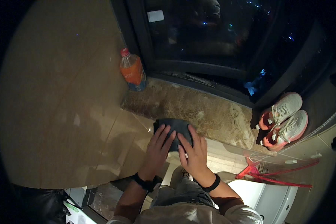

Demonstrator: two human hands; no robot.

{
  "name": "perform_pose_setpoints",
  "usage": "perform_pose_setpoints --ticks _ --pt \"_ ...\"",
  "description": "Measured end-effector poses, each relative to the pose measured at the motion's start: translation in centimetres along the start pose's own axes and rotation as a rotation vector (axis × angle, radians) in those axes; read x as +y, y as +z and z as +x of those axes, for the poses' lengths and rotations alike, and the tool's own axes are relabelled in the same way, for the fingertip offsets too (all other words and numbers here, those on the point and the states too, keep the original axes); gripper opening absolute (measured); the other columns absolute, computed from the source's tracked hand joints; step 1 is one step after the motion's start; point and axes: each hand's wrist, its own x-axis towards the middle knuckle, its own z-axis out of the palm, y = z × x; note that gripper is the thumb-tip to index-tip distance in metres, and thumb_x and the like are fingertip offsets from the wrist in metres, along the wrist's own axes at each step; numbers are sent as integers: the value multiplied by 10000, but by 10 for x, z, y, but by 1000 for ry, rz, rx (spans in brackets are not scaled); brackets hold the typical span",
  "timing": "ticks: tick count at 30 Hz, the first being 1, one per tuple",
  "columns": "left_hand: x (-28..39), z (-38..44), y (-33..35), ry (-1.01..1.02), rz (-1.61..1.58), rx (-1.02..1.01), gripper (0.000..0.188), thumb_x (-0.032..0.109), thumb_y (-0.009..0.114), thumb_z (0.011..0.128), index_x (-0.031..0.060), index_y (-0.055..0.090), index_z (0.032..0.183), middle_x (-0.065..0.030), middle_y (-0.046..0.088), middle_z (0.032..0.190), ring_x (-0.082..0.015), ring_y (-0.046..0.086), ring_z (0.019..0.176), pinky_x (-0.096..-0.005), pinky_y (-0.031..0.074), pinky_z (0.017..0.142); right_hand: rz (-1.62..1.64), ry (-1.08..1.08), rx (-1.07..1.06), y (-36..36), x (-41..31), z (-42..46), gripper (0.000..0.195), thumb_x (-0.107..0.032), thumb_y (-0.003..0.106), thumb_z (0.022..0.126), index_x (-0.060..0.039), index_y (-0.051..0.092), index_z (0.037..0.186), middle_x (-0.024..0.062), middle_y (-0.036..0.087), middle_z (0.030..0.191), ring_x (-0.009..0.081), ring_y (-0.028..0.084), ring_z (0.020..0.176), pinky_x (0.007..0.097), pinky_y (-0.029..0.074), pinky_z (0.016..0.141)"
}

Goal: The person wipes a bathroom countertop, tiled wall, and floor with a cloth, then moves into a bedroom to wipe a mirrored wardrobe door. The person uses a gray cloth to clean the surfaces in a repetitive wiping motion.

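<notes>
Both my hands are on a dark grey, flat, soft-looking item, perhaps a folded cloth or pouch. My left hand grips its left side, fingers spread over the top and the thumb hidden. On the right side, my right hand has its fingers along the edge, with the thumb near the lower border. The item overlaps the front edge of a brown marble windowsill in the view; I cannot tell whether it touches the stone.
A plastic bottle with an orange label and red cap stands at the sill's left end, by a dark window frame. White-and-coral sneakers sit at the right end. Below are red hangers and a white fixture. A black plastic bag lies lower left.
</notes>
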Motion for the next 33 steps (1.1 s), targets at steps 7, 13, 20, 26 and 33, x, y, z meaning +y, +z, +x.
perform_pose_setpoints --ticks 7,13,20,26,33 --pt "-49 21 56 -46 142 -199 739 356 630 797 120 291 1409 -161 249 1459 -381 176 1365 -507 212 1105 -273 -54 -185 19 50 8 527 -162 615 791 -54 471 1286 183 317 1418 411 259 1309 529 218 1056" --pt "-62 18 64 -21 219 -235 741 423 560 833 44 275 1403 -165 220 1475 -377 159 1373 -506 191 1109 -333 -45 -203 47 69 18 498 -183 576 836 -49 459 1301 178 387 1376 407 275 1307 521 211 1071" --pt "-117 76 65 3 203 -101 600 233 590 843 21 357 1354 -152 266 1463 -348 247 1346 -472 229 1099 -450 -42 -138 83 68 86 443 -170 556 840 33 496 1229 207 408 1354 387 301 1305 501 221 1079" --pt "-136 91 65 123 208 -300 544 274 525 899 -21 381 1332 -193 344 1412 -327 250 1351 -436 193 1121 -406 41 -214 104 75 104 477 -173 569 822 84 476 1214 274 403 1335 399 356 1273 488 289 1055" --pt "-122 72 43 46 8 -393 543 287 484 918 -17 362 1351 -179 270 1456 -315 192 1377 -441 147 1130 -441 62 -290 91 35 81 535 -191 573 816 -36 428 1307 319 378 1329 482 362 1231 534 295 1025"
